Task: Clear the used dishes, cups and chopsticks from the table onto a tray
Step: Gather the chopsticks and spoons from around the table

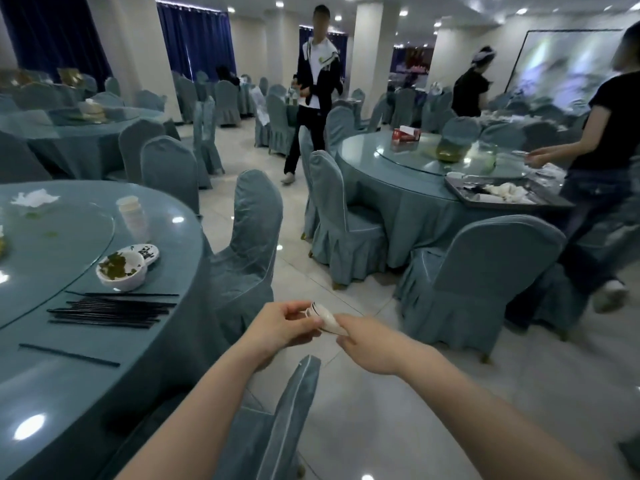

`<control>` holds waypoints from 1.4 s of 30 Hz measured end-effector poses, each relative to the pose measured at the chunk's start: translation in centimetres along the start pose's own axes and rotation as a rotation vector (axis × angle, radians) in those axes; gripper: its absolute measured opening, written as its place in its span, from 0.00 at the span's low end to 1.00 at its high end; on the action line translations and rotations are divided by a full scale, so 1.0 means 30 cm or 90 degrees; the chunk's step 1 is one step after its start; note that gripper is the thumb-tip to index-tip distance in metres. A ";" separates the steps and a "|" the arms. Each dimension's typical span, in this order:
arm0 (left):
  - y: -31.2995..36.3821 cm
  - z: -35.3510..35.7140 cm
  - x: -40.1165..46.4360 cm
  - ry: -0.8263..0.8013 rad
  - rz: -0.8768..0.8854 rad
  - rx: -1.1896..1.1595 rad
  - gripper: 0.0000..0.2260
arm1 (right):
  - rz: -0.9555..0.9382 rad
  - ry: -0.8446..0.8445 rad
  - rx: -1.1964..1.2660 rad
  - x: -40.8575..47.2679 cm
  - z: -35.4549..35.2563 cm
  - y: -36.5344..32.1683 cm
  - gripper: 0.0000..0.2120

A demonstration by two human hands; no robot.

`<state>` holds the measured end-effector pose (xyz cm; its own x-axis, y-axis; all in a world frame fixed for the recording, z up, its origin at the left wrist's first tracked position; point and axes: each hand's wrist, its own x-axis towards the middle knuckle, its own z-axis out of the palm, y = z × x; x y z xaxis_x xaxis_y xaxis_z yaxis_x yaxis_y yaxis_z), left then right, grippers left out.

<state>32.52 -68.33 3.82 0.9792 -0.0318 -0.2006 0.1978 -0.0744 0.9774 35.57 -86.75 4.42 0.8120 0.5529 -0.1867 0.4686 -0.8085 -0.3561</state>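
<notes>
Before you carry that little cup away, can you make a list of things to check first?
1. Cup held firmly: ok. The left hand and right hand both pinch the small white cup.
2. Cup empty: cannot tell. It is tilted on its side and its inside is hidden.
3. Tray ready: ok. A tray sits on the edge of the far table, already holding dishes.
4. Path clear: not ok. Covered chairs stand in between and a person in black works at the tray.
5. Near table finished: not ok. The bowl, small dish and black chopsticks remain.
</notes>
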 end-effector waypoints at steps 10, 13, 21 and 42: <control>0.007 -0.027 0.218 0.197 -0.070 0.069 0.07 | -0.087 -0.022 -0.040 0.259 -0.036 0.120 0.14; 0.002 -0.065 0.274 0.256 -0.067 0.045 0.08 | -0.110 -0.027 -0.010 0.348 -0.070 0.122 0.13; 0.055 -0.122 0.539 0.398 -0.076 0.012 0.10 | -0.176 -0.008 -0.033 0.667 -0.188 0.247 0.10; 0.078 -0.626 1.011 0.756 -0.081 -0.322 0.13 | -0.353 -0.124 0.101 1.796 -0.231 0.133 0.08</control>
<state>63.54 -50.76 1.27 0.3424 0.8652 -0.3663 0.0318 0.3790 0.9249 83.60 -61.58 -0.73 0.3754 0.9222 -0.0932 0.7340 -0.3572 -0.5776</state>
